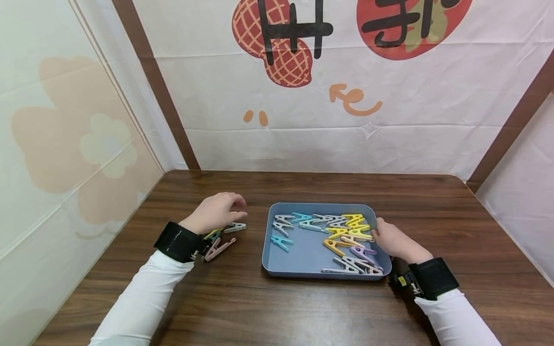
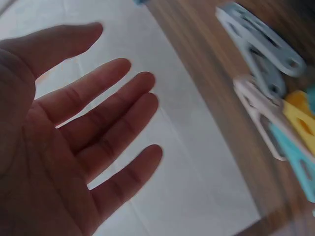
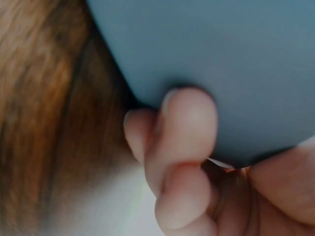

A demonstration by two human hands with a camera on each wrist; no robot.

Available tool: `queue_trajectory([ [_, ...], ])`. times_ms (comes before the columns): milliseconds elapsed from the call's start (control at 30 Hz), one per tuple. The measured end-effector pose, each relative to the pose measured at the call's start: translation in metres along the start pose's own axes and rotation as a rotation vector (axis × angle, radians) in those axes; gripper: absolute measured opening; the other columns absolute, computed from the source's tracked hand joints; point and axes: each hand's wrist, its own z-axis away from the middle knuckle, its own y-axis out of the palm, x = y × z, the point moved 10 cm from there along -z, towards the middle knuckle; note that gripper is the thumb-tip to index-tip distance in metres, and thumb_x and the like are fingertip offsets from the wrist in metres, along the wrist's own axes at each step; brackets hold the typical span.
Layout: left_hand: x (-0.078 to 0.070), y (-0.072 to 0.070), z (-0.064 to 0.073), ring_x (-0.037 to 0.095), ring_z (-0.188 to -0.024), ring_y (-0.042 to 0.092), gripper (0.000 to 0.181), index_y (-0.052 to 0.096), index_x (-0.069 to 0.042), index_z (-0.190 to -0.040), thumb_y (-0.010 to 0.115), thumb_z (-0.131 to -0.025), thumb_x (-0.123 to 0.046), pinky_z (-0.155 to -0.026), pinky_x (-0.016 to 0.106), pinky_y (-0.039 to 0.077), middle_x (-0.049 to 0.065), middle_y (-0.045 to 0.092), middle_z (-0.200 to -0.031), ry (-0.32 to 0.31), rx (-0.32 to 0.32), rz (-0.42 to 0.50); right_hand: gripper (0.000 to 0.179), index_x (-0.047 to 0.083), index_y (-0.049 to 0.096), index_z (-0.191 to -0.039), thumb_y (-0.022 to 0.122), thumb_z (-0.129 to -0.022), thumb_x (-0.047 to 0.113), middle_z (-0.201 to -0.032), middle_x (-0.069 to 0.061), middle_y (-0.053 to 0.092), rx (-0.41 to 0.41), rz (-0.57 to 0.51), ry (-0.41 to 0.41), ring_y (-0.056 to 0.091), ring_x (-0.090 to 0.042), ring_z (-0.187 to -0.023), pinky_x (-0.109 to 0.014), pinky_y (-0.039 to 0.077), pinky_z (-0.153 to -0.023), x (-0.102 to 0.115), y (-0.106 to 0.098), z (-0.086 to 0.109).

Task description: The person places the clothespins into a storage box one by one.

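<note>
My left hand (image 1: 218,211) hovers over the left part of the table, fingers relaxed and holding nothing. Close by it lies a small group of clothespins: a grey clothespin (image 1: 235,227), a pink clothespin (image 1: 220,249) and, partly hidden by the wrist, a yellow one. The left wrist view also shows a turquoise clothespin (image 2: 298,160) in that group. With curled fingers (image 3: 189,123), my right hand (image 1: 396,240) grips the right side of a blue-grey tray (image 1: 298,262). Several clothespins lie inside the tray, among them a yellow clothespin (image 1: 334,247) and a purple clothespin (image 1: 361,252).
The tray stands on a dark wooden table (image 1: 329,307). A white printed cloth (image 1: 207,96) hangs behind the table's far edge, and a pale cloth with a flower (image 1: 108,139) hangs along the left side.
</note>
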Motion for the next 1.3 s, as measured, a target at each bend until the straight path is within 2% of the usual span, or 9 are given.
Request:
queue_trajectory([
  [100, 0.015, 0.012, 0.002, 0.026, -0.097, 0.063, 0.033, 0.067, -0.005, -0.111, 0.073, -0.087, -0.027, -0.081, 0.045, 0.05, 0.009, 0.067, -0.105, -0.036, 0.066, 0.003, 0.032, -0.019, 0.033, -0.12, 0.039, -0.102, 0.007, -0.077, -0.012, 0.045, -0.001, -0.005, 0.002, 0.05, -0.02, -0.061, -0.034, 0.042, -0.051, 0.0, 0.0, 0.0],
  [233, 0.025, 0.025, 0.004, 0.021, -0.089, 0.062, 0.033, 0.067, -0.005, -0.11, 0.076, -0.084, -0.023, -0.077, 0.043, 0.05, 0.007, 0.067, -0.1, -0.055, 0.132, 0.003, 0.032, -0.019, 0.034, -0.12, 0.039, -0.102, 0.007, -0.077, -0.012, 0.044, -0.005, -0.001, 0.002, 0.05, -0.021, -0.062, -0.033, 0.042, -0.052, 0.0, 0.0, 0.0],
  [300, 0.028, 0.028, 0.005, 0.019, -0.084, 0.061, 0.03, 0.067, -0.006, -0.107, 0.077, -0.083, -0.02, -0.074, 0.042, 0.05, 0.005, 0.067, -0.096, -0.055, 0.144, 0.002, 0.031, -0.019, 0.034, -0.12, 0.039, -0.102, 0.007, -0.077, -0.012, 0.044, -0.006, -0.001, 0.0, 0.05, -0.021, -0.063, -0.033, 0.041, -0.052, 0.001, -0.001, 0.0],
  [533, 0.032, 0.036, 0.008, 0.014, -0.076, 0.059, 0.021, 0.07, -0.01, -0.097, 0.079, -0.078, -0.012, -0.069, 0.04, 0.05, -0.001, 0.066, -0.086, -0.016, 0.125, -0.072, 0.032, -0.019, 0.033, -0.121, 0.039, -0.102, 0.006, -0.077, -0.012, 0.044, -0.006, -0.003, -0.004, 0.05, -0.02, -0.063, -0.033, 0.041, -0.052, 0.0, 0.0, 0.0],
  [800, 0.037, 0.04, 0.009, 0.012, -0.067, 0.051, 0.011, 0.07, -0.013, -0.085, 0.079, -0.078, -0.013, -0.061, 0.034, 0.046, -0.002, 0.061, -0.078, -0.023, 0.126, -0.126, 0.031, -0.019, 0.034, -0.119, 0.04, -0.102, 0.006, -0.077, -0.011, 0.044, -0.009, 0.004, -0.014, 0.05, -0.021, -0.066, -0.033, 0.04, -0.054, 0.0, 0.0, -0.001],
  [1033, 0.036, 0.038, 0.008, 0.012, -0.067, 0.05, 0.01, 0.069, -0.013, -0.084, 0.079, -0.08, -0.014, -0.06, 0.034, 0.044, -0.002, 0.061, -0.078, -0.03, 0.119, -0.112, 0.031, -0.019, 0.035, -0.119, 0.04, -0.101, 0.006, -0.079, -0.012, 0.045, -0.006, 0.013, -0.014, 0.051, -0.022, -0.07, -0.034, 0.041, -0.056, 0.001, -0.001, -0.001],
  [1167, 0.031, 0.032, 0.008, 0.012, -0.069, 0.051, 0.013, 0.069, -0.012, -0.088, 0.079, -0.08, -0.016, -0.062, 0.034, 0.045, -0.003, 0.06, -0.078, -0.038, 0.091, -0.079, 0.03, -0.019, 0.036, -0.118, 0.041, -0.101, 0.006, -0.079, -0.012, 0.045, -0.01, 0.013, -0.014, 0.051, -0.023, -0.071, -0.034, 0.041, -0.056, 0.001, -0.002, -0.001],
  [1300, 0.026, 0.025, 0.006, 0.012, -0.066, 0.05, 0.015, 0.068, -0.012, -0.089, 0.078, -0.081, -0.02, -0.059, 0.033, 0.043, -0.004, 0.059, -0.077, -0.046, 0.057, -0.042, 0.031, -0.019, 0.035, -0.12, 0.041, -0.101, 0.006, -0.079, -0.012, 0.046, -0.009, 0.006, -0.005, 0.052, -0.021, -0.066, -0.034, 0.042, -0.054, 0.001, -0.001, 0.0],
])
